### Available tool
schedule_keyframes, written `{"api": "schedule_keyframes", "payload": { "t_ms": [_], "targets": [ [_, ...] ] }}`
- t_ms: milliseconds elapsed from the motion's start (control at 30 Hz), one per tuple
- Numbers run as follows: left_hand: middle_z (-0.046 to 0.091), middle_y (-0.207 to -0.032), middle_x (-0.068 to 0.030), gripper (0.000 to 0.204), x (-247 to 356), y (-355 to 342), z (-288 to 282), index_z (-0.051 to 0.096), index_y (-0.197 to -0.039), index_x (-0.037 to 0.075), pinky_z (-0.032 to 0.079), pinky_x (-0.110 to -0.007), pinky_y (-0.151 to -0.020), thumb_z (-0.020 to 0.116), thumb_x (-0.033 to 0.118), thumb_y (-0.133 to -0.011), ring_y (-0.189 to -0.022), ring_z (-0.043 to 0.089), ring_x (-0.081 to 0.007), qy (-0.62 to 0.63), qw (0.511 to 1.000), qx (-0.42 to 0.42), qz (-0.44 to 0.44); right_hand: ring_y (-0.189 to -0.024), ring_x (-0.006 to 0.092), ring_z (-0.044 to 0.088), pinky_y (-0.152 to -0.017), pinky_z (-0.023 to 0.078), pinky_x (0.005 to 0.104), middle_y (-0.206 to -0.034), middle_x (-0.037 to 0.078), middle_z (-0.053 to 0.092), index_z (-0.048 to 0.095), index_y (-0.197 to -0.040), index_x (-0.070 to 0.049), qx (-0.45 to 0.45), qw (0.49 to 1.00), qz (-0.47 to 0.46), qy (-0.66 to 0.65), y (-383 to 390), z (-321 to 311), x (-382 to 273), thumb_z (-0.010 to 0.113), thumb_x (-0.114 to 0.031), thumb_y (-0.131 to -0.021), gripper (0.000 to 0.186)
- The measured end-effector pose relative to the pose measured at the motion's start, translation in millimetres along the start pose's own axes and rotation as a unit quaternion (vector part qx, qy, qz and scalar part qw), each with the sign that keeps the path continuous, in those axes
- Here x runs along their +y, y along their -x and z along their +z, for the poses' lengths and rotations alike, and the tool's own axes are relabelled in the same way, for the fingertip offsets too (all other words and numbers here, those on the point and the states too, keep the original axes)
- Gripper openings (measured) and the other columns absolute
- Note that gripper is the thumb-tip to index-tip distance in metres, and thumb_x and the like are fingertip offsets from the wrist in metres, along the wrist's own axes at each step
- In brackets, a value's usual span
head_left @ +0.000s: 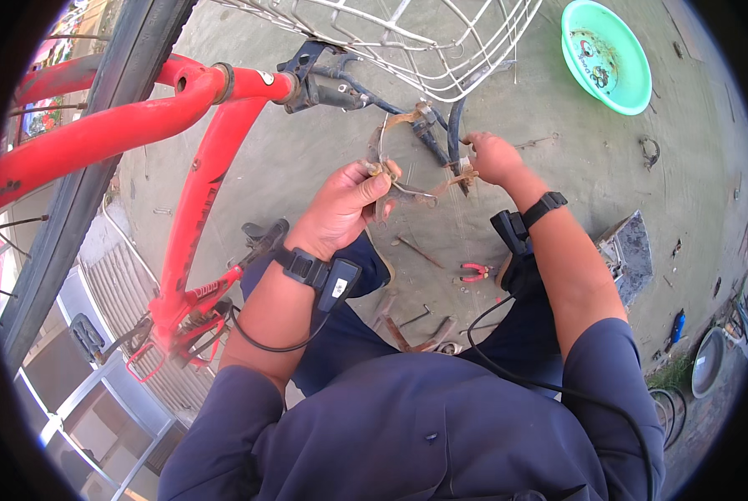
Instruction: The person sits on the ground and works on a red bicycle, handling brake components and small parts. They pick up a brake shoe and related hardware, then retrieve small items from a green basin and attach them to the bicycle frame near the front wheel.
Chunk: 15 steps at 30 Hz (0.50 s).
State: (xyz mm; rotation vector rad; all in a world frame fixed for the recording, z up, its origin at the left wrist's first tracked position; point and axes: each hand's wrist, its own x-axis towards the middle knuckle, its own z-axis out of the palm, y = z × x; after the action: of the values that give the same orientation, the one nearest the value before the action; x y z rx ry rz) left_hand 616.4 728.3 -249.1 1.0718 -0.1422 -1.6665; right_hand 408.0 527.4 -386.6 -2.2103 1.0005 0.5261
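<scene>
My left hand (351, 207) pinches a bent metal bracket (411, 194) between thumb and fingers, in front of the bicycle's front end. Thin curved metal arms reach out from it toward the right. My right hand (497, 159) is curled beside the dark fork (453, 134), its fingertips at the fork leg; what they hold is hidden. A rusty strip (457, 180) lies by the fork's lower end, just under that hand. Left of my hands stands the red bicycle frame (211, 179). A white wire basket (441, 63) sits above the fork.
A black tire (111, 138) rises at the left. On the ground lie red-handled pliers (475, 271), a rusty rod (420, 251) and a blue-handled tool (678, 327). A green basin (629, 75) is at the far right. A grey metal box (629, 257) stands beside my right forearm.
</scene>
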Motion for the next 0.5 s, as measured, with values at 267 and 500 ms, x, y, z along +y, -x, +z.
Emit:
{"api": "schedule_keyframes", "payload": {
  "t_ms": [267,500],
  "targets": [
    [0.061,-0.099,0.0004,0.026,-2.2,17.7,-0.1,0.062,-0.116,0.006,0.05,-0.029,-0.07,0.071,0.021,-0.095,-0.075,0.059,-0.0142,0.018,0.996,-0.066,0.05,-0.107,0.0218,0.064,-0.092,0.052,0.0354,-0.12,0.01,0.067,0.054,-0.139,-0.005,-0.129,0.937,-0.119,-0.301,92.6,-58.0,-52.4,0.08,-0.029,-0.085,0.065],
    [0.062,-0.1,-0.0005,0.025,-7.7,31.4,4.7,0.063,-0.115,0.007,0.05,-0.027,-0.07,0.069,0.023,-0.097,-0.08,0.06,-0.0149,0.036,0.99,-0.109,0.077,-0.128,0.0277,0.055,-0.101,0.049,0.0382,-0.15,0.011,0.044,0.028,-0.156,-0.004,-0.073,0.804,-0.203,-0.555,174.5,-41.9,-122.6,0.086,-0.03,-0.08,0.099]
  ]
}}
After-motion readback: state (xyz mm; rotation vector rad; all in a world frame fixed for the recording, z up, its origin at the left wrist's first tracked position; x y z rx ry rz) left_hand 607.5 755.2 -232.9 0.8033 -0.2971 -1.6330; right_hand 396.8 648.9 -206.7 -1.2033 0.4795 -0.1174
